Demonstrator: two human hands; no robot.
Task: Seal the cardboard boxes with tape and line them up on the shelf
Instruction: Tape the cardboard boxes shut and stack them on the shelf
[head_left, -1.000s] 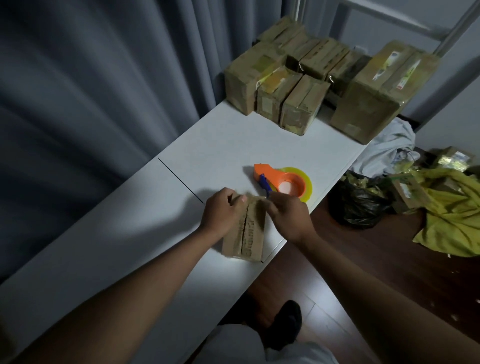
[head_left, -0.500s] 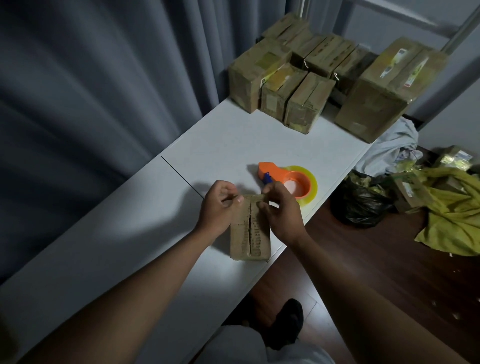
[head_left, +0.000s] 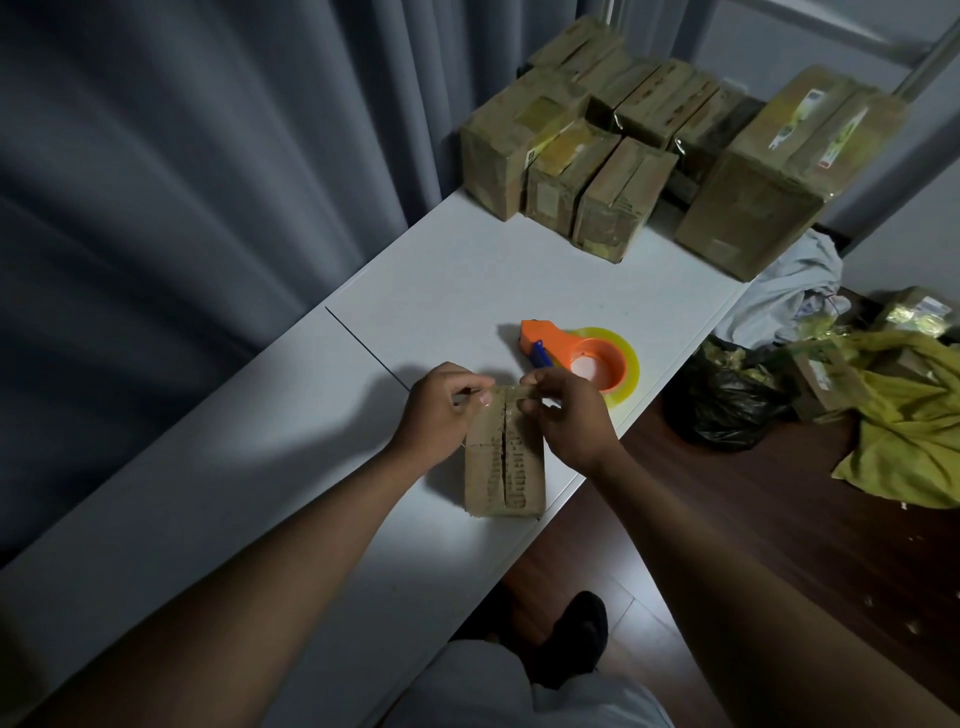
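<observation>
Cardboard box (head_left: 505, 467), split top seam, between both hands.

The brown cardboard box (head_left: 505, 462) lay on the white surface (head_left: 260, 467); the tape dispenser (head_left: 566, 349) was orange, its roll yellowish.

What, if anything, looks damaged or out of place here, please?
The small cardboard box under both hands has a ragged open seam along its top. On the floor, a black bag, yellow cloth and scraps lie heaped.
</observation>
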